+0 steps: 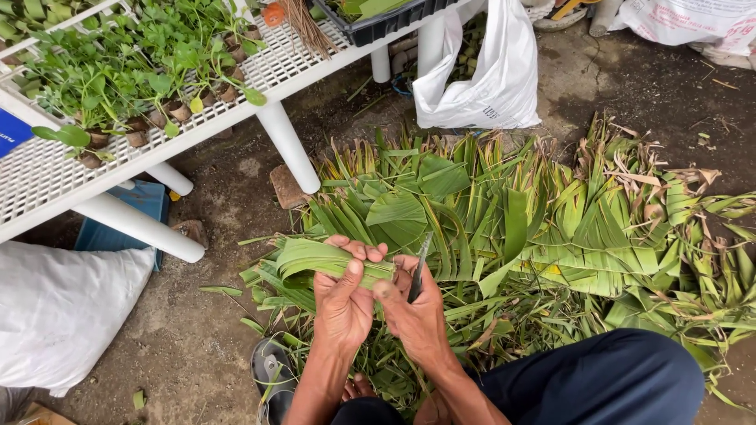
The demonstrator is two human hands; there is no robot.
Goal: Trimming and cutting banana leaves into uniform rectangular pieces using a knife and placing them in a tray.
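Observation:
My left hand (pixel 343 299) is wrapped around a folded green leaf strip (pixel 311 257), thumb on top and fingers curled over its far edge. My right hand (pixel 416 311) touches the right end of the same strip with thumb and forefinger and also grips a small dark knife (pixel 418 269), blade pointing up and away. Both hands hover over a heap of cut banana leaves (pixel 520 228) spread on the dirt ground.
A white slatted bench (pixel 47 177) on pipe legs at upper left carries several seedlings in small pots (pixel 157 86). A white plastic bag (pixel 480 79) sits behind the leaves, a white sack (pixel 55 307) at left. My dark trouser leg (pixel 614 378) and a sandal (pixel 272 370) are below.

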